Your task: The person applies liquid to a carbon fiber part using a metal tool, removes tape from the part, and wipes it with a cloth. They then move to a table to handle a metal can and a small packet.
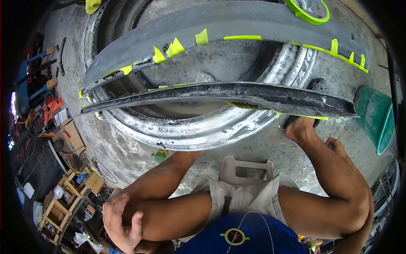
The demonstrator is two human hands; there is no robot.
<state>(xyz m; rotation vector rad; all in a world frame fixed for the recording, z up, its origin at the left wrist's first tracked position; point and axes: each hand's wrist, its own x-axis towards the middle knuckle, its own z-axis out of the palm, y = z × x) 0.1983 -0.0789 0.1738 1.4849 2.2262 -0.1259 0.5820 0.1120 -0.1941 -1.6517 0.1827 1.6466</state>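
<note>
shirt (198, 239): totally rocking deep blue
badge (235, 237): black, showing red marks, yellow-green ring circling it
chain (270, 230): looping pale beads
shorts (253, 197): looking light beige-grey
shoe (318, 84): showing black, holes included
left hand (122, 222): going bare

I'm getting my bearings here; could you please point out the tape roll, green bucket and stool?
Tape roll (311, 19): head view, its green rim.
Green bucket (368, 112): head view, its outer wall.
Stool (227, 170): head view, beside its opening.

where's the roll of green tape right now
In the head view, the roll of green tape is at the top right, on the far dark curved panel.
</note>
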